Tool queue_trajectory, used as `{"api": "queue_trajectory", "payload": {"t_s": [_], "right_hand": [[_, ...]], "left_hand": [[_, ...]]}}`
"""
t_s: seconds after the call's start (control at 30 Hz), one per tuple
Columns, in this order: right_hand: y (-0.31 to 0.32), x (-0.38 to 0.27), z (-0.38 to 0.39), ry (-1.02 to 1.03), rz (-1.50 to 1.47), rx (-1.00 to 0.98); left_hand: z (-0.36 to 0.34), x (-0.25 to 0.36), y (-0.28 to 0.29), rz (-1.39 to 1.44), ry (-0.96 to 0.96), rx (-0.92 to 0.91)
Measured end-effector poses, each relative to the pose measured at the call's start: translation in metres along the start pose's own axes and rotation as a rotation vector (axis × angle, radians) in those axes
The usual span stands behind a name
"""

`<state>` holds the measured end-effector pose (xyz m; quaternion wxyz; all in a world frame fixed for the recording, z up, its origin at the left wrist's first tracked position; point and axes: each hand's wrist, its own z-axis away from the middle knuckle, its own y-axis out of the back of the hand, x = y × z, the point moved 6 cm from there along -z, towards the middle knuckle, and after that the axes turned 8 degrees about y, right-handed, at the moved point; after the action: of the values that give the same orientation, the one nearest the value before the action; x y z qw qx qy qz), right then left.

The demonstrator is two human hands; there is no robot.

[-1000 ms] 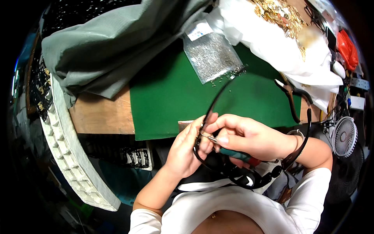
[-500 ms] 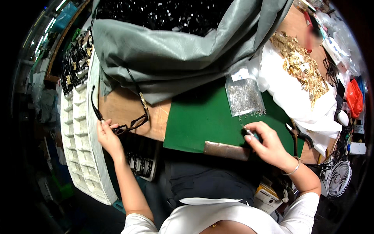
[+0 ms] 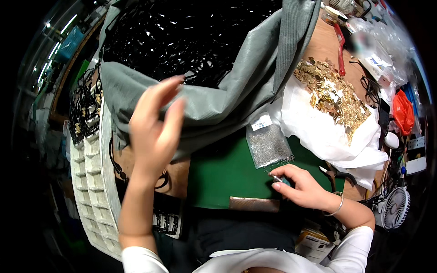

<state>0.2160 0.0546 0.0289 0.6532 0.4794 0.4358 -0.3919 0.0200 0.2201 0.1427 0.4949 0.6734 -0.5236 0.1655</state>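
My left hand (image 3: 157, 120) is raised, fingers apart and slightly blurred, in front of a grey sack (image 3: 205, 102) heaped with glossy black eyeglass parts (image 3: 182, 36). It holds nothing. Partly hidden behind that forearm are black eyeglass frames (image 3: 119, 171) at the table's left edge. My right hand (image 3: 300, 185) is closed around a small metal-tipped tool (image 3: 276, 178), like a screwdriver, with its handle mostly hidden. Just beyond its tip, a clear bag (image 3: 268, 148) of tiny metal pieces lies on the green mat (image 3: 214, 182), with some pieces spilled at its mouth.
A brown strip (image 3: 254, 204) lies along the mat's front edge. Pliers (image 3: 334, 175) rest to the right. Gold-coloured pieces (image 3: 339, 100) are heaped on white wrapping (image 3: 314, 136). A white compartment tray (image 3: 93, 191) stands at left, a small fan (image 3: 395, 208) at right.
My left hand has let go of the black eyeglass frames and moved up to the grey sack. The right hand keeps its tool. The view has shifted, showing more of the sack's contents.
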Motion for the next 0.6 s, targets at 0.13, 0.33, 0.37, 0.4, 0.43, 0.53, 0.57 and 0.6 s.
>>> {"api": "queue_trajectory", "payload": {"t_s": [0.13, 0.33, 0.37, 0.4, 0.43, 0.53, 0.57, 0.6], "right_hand": [[0.006, -0.001, -0.001, -0.028, -0.103, -0.028], [0.031, 0.015, 0.016, -0.078, -0.138, 0.070], [0.037, 0.014, 0.020, -0.107, -0.145, 0.080], [0.042, 0.015, 0.021, -0.148, -0.204, 0.109], [0.045, 0.012, 0.019, -0.073, -0.167, 0.093], [0.043, 0.000, 0.007, -0.085, -0.178, 0.113], [0.038, -0.001, 0.006, -0.045, -0.188, 0.087], [0.036, -0.001, 0.008, -0.011, -0.169, 0.072]], "left_hand": [[-0.100, -0.004, -0.079, -0.380, -0.223, -0.059], [-0.176, -0.075, -0.143, -0.380, 0.256, -0.280], [-0.180, -0.075, -0.140, -0.218, 0.238, -0.263], [-0.183, -0.073, -0.135, -0.066, 0.177, -0.175], [-0.182, -0.068, -0.135, 0.177, 0.265, -0.204], [-0.175, -0.054, -0.149, 0.713, 0.444, -0.160], [-0.180, -0.057, -0.151, 0.823, 0.466, -0.131], [-0.185, -0.060, -0.152, 0.933, 0.489, -0.101]]}}
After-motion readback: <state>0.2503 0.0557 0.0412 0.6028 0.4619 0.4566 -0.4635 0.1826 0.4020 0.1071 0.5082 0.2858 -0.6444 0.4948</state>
